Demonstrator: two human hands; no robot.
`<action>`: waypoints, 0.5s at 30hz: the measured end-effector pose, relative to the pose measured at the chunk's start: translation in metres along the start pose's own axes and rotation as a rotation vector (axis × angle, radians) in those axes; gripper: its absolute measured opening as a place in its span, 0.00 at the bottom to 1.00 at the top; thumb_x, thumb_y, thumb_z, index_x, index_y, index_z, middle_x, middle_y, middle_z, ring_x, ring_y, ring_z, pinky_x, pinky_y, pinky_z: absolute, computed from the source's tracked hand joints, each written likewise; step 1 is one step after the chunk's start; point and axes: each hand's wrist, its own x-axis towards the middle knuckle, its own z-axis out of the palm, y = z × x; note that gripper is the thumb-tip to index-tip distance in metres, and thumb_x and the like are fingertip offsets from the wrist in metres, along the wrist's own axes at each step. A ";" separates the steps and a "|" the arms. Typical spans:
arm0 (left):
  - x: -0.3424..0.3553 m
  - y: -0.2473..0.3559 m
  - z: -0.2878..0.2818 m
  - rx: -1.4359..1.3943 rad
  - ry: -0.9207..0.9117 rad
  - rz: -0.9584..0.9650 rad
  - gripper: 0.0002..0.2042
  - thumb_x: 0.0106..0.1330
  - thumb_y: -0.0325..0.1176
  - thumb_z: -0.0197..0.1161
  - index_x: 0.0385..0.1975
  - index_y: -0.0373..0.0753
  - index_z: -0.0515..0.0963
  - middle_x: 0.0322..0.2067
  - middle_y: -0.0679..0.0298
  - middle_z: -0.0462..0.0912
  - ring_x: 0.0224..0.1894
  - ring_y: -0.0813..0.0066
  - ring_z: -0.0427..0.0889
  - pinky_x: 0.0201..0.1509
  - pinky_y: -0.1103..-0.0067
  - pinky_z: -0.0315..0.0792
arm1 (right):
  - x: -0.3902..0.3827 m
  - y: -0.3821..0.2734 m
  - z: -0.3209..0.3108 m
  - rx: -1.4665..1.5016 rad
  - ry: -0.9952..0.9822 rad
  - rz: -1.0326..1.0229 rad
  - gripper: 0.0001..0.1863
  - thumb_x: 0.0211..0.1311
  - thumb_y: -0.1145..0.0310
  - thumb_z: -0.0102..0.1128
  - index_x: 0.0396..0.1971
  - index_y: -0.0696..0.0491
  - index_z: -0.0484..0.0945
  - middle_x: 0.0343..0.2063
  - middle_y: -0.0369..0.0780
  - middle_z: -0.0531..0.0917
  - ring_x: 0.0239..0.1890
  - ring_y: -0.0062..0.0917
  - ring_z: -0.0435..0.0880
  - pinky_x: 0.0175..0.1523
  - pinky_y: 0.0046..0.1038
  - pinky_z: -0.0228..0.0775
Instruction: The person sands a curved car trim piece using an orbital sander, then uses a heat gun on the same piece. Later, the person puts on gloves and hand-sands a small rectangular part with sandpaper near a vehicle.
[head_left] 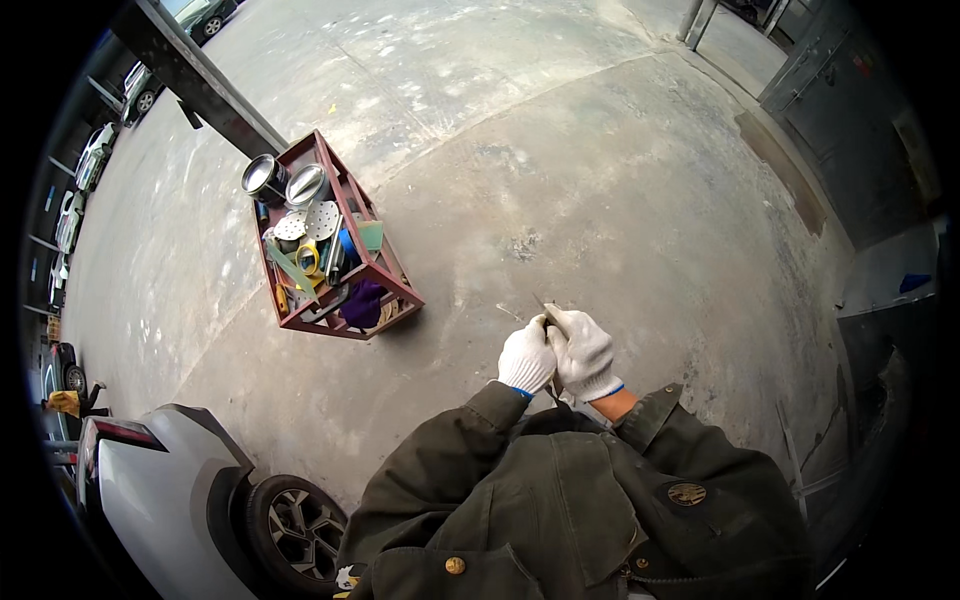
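Observation:
My left hand (526, 358) and my right hand (585, 352), both in white knit gloves, are closed together in front of my body. They grip a small, narrow object (541, 304) with a thin point sticking up past my fingertips; exactly what it is, I cannot make out. A short dark piece hangs below between my wrists, partly hidden.
A red metal cart (300, 319) holds cans, perforated discs, tape, tools and a purple cloth. A grey post (210, 90) rises behind it. A car's rear corner and wheel (293, 532) are at lower left; a person (63, 402) and several cars line the far left. Grey doors (855, 150) stand right.

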 end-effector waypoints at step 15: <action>0.062 -0.066 -0.163 -1.186 -0.125 -0.100 0.16 0.70 0.39 0.64 0.44 0.30 0.78 0.35 0.63 0.85 0.33 0.80 0.83 0.37 0.82 0.77 | 0.049 -0.005 0.037 0.920 -0.534 1.055 0.18 0.74 0.58 0.55 0.42 0.61 0.81 0.34 0.35 0.85 0.36 0.16 0.81 0.39 0.22 0.75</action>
